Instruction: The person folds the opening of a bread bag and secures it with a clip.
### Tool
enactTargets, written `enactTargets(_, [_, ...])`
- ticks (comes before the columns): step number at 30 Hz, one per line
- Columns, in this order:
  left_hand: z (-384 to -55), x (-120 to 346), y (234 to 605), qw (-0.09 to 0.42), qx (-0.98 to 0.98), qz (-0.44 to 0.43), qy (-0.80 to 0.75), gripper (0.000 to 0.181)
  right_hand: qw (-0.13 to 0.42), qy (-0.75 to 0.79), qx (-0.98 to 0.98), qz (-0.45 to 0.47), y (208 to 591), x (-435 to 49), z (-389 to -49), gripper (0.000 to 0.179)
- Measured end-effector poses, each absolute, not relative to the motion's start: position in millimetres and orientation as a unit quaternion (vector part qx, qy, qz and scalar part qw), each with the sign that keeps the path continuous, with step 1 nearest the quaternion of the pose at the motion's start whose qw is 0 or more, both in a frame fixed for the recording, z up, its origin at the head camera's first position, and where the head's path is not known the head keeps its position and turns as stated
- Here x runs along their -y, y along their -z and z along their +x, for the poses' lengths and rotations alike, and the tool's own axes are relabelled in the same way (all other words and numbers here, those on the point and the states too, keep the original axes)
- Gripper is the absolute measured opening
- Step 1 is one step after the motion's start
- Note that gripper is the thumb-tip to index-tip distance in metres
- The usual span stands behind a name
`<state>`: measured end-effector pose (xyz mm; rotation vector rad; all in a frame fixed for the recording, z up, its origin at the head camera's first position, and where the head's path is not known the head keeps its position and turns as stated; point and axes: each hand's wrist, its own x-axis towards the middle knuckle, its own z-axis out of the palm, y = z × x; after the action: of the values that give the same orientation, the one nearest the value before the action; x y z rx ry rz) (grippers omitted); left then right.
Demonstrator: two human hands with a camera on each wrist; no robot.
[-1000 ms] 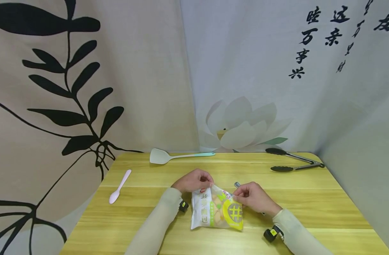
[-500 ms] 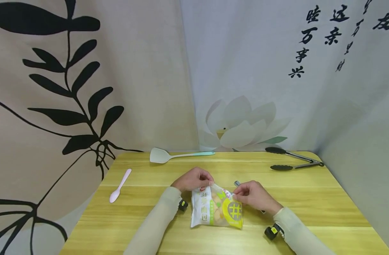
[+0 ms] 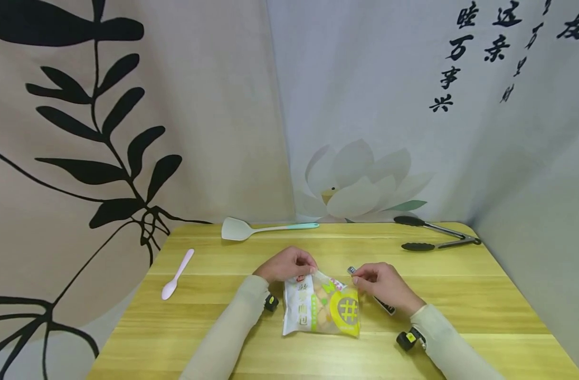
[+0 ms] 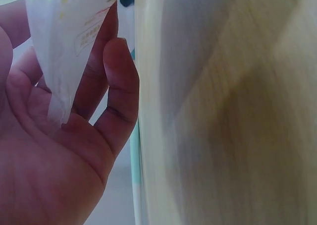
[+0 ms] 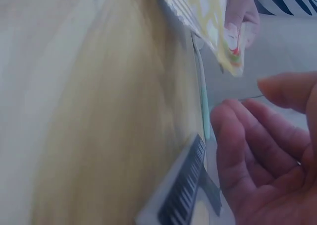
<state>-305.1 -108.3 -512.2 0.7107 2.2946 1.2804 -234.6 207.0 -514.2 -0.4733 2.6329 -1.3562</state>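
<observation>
A plastic bag of bread (image 3: 321, 310), white at the left and yellow at the right, stands tilted at the middle of the table. My left hand (image 3: 289, 265) pinches its upper left corner between thumb and fingers. From the left wrist, the bag's pale corner (image 4: 69, 46) runs down into the palm. My right hand (image 3: 385, 285) is just off the bag's right end, thumb and bent fingers apart with nothing between them. Under that hand lies a narrow dark strip with white marks (image 5: 181, 190), partly covered by it in the head view.
A pink spoon (image 3: 177, 275) lies at the left of the wooden table (image 3: 142, 338). Along the back edge are a spatula (image 3: 237, 229) with a mint handle and black-tipped tongs (image 3: 448, 229). A printed cloth hangs behind.
My right hand has let go of the bag's upper right edge and moved a little to the right, uncovering more of the dark strip. The left hand keeps its pinch.
</observation>
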Motion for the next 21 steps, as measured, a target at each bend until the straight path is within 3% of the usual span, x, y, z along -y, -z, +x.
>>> enactTargets(21, [-306, 109, 513, 0.208, -0.824, 0.255, -0.460, 0.009, 0.018, 0.394, -0.915, -0.088, 517, -242, -252, 0.024])
